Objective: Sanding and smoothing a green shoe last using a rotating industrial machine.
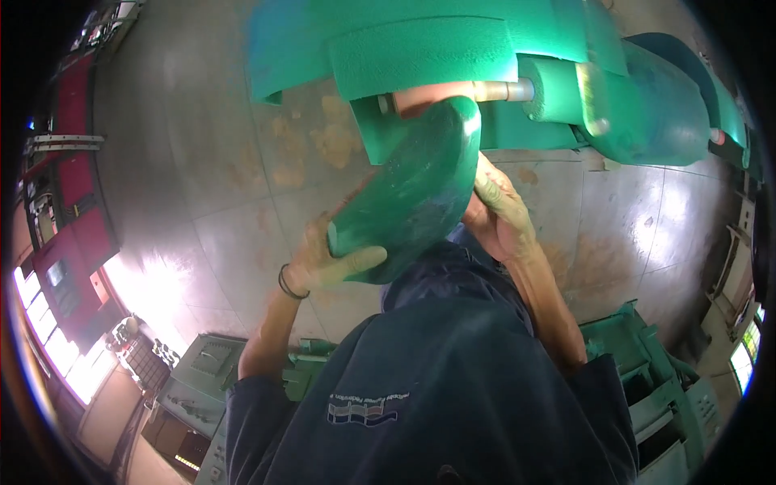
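A dark green, glossy, curved piece [404, 194], shaped much like a shoe last, is held tilted in front of me with both hands. My left hand [327, 257] grips its lower left end, thumb across the face and fingers hidden behind. At the right edge, my right hand [503, 206] has its fingers curled behind the piece. The narrow upper end overlaps an orange-red roller [428, 94] on a machine shaft; I cannot tell whether they touch.
A green machine housing [420, 56] curves over the roller, with a metal shaft [505, 90] and a rounded green cover [659, 113] at right. Green machines [198, 376] stand low left and low right [647, 380]. Dark red panels [77, 202] are at far left.
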{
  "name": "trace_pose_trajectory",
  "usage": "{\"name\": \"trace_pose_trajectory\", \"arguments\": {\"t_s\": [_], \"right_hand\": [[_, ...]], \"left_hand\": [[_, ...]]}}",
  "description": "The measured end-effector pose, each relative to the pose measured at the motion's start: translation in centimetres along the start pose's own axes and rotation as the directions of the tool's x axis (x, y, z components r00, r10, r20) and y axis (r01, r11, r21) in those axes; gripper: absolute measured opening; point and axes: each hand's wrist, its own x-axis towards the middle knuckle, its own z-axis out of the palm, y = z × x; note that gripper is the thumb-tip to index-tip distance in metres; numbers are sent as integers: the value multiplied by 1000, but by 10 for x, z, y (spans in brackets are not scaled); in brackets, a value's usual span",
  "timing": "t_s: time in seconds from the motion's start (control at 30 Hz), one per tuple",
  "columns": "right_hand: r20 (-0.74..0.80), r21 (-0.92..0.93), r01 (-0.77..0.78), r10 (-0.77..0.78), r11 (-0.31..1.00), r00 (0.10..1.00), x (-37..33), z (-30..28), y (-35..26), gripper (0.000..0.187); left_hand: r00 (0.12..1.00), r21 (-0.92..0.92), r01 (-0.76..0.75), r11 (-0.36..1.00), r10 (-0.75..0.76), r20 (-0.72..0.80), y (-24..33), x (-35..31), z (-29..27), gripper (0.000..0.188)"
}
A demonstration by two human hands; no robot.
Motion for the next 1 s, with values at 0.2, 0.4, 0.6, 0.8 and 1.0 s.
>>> {"name": "trace_pose_trajectory", "arguments": {"t_s": [0.2, 0.4, 0.6, 0.8, 1.0], "right_hand": [[-14, 134, 112, -111, 985, 994, -36, -6, -1, 45], [-234, 262, 171, -109, 950, 966, -45, -21, 14, 35], [-88, 94, 36, -28, 995, 996, -69, -35, 26, 40], [-108, 28, 18, -14, 999, 994, -62, -39, 32, 40], [-106, -48, -107, 102, 993, 989, -33, -35, 18, 39]], "left_hand": [[868, -67, -479, 875, 461, -182, -5, -9, 98, 116], [840, -33, -456, 889, 419, -344, -27, 2, 153, 116], [817, -220, -511, 831, 390, -424, -53, -1, 172, 112], [814, -262, -510, 819, 361, -455, -61, -10, 177, 110], [832, -222, -452, 864, 318, -455, -51, -24, 176, 108]]}}
